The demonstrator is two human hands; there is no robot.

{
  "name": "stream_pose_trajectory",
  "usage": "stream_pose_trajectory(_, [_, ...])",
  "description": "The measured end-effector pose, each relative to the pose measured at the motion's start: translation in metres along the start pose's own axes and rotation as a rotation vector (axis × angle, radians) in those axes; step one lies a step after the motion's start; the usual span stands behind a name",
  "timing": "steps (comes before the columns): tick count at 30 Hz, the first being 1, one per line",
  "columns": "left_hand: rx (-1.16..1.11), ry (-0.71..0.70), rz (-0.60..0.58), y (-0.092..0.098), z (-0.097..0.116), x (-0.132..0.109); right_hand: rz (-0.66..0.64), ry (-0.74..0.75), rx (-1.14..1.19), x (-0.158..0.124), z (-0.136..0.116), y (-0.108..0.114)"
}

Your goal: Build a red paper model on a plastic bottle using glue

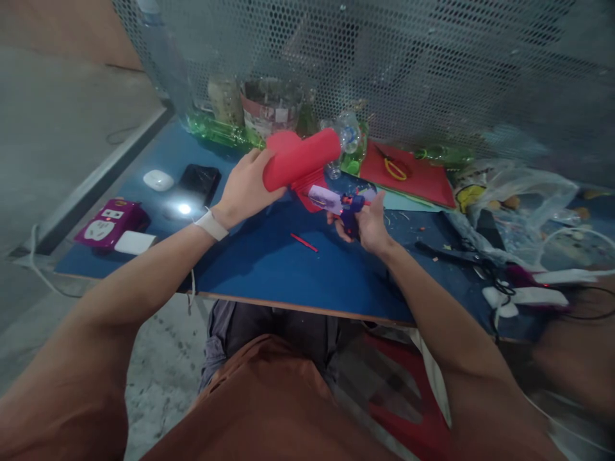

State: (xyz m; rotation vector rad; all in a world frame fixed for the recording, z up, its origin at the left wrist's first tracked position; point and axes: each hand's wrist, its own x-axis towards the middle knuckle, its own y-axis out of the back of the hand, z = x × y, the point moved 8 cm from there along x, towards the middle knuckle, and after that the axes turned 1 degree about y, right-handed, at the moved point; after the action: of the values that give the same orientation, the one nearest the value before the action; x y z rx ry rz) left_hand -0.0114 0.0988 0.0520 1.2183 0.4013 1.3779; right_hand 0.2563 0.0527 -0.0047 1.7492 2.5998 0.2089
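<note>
Red and smooth, a cylinder (307, 157) slants upward to the right above the blue tabletop (273, 275), with the left hand (250, 182) around its lower end. The left grip is curled against the cylinder — its far fingers are hidden behind it. White, a band (211, 225) circles the left wrist.

The right hand (372, 224) has its grip wrapped about the handle of a dark blue tool (353, 208), shaped like a glue gun, whose pale front part points left, just below the cylinder.

Under the hands, a thin red stick (304, 242) lies on the tabletop. Toward the left sit a purple socket box (111, 221), a white rounded object (158, 180) and a flat black item (199, 181) near a bright light (184, 209). Behind the tool, yellow-handled scissors (395, 169) rest on red sheets (427, 182); a clear plastic bag (523, 192) lies farther right. A perforated panel (408, 64) rises along the back — bottles (353, 150) stand before it.
</note>
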Motion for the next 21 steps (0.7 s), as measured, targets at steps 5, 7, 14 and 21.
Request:
stream_pose_trajectory(5, [0.001,-0.023,0.028,0.0007,0.0012,-0.0011,-0.006,-0.005,0.003,0.0009,-0.0003,-0.0014])
stream_pose_trajectory(7, [0.001,-0.029,0.035,0.0,0.0011,-0.0013,-0.004,0.0,-0.003,0.0007,-0.0019,-0.0019])
stream_pose_trajectory(14, [-0.016,-0.036,0.039,-0.0016,-0.0003,-0.0009,-0.002,-0.015,-0.047,-0.0015,-0.0047,-0.0046])
stream_pose_trajectory(21, [-0.013,-0.02,0.02,-0.0016,-0.0004,-0.0013,-0.029,0.007,-0.046,-0.0005,-0.0007,-0.0037])
